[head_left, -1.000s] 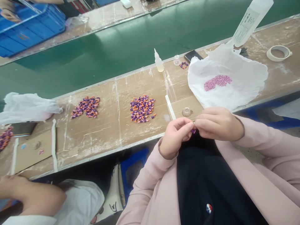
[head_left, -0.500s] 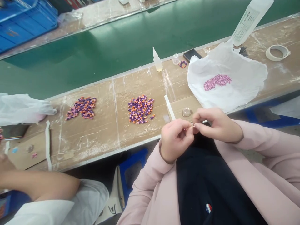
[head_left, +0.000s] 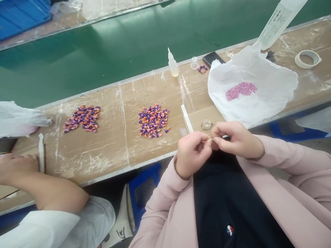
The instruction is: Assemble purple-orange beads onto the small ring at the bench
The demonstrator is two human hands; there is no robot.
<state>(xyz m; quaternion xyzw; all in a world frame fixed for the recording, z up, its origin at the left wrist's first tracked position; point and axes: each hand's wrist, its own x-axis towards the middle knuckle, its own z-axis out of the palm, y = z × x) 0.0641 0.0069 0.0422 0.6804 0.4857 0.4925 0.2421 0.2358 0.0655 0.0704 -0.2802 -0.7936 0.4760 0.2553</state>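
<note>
My left hand (head_left: 192,151) and my right hand (head_left: 236,137) meet just off the near edge of the bench, fingertips pinched together on a tiny piece (head_left: 210,139) too small to name. Both hands are closed. Just beyond the fingers a small clear cap (head_left: 206,125) lies on the bench beside a white strip (head_left: 186,117). A heap of purple and orange pieces (head_left: 153,120) lies to the left of my hands. A white sheet (head_left: 269,86) to the right holds a patch of small pink beads (head_left: 241,90).
A second purple and orange heap (head_left: 82,117) lies further left. A co-worker's arm (head_left: 43,187) rests at the left by a white bag (head_left: 18,119). At the back stand a small glue bottle (head_left: 173,64), a phone (head_left: 212,58), a large white bottle (head_left: 278,22) and a tape roll (head_left: 307,58). A green belt (head_left: 116,48) runs behind.
My hands have stayed pinched together, shifting slightly. The view has drifted so the bench items sit further left. The co-worker's arm has moved up onto the bench.
</note>
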